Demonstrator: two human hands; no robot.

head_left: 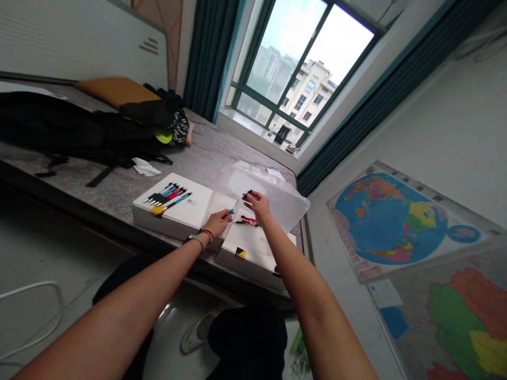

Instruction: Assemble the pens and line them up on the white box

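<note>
My left hand [217, 222] is closed on a teal pen [231, 212], held over the gap between two white boxes. Raised to its right, my right hand [259, 206] pinches a small black piece [247, 195] whose kind is too small to make out. A row of teal, red and black pens [168, 195] lies on the left white box [198, 203]. On the right white box [229, 248], below my right hand, are several red and black pen parts [249, 220]. Behind both hands stands a translucent plastic container [279, 198].
A black backpack [91, 129] and a crumpled white tissue [146, 167] lie on the grey tabletop [209, 145] to the left. Behind the table is a window [293, 68]. The right wall [317, 227] carries a world map [392, 216].
</note>
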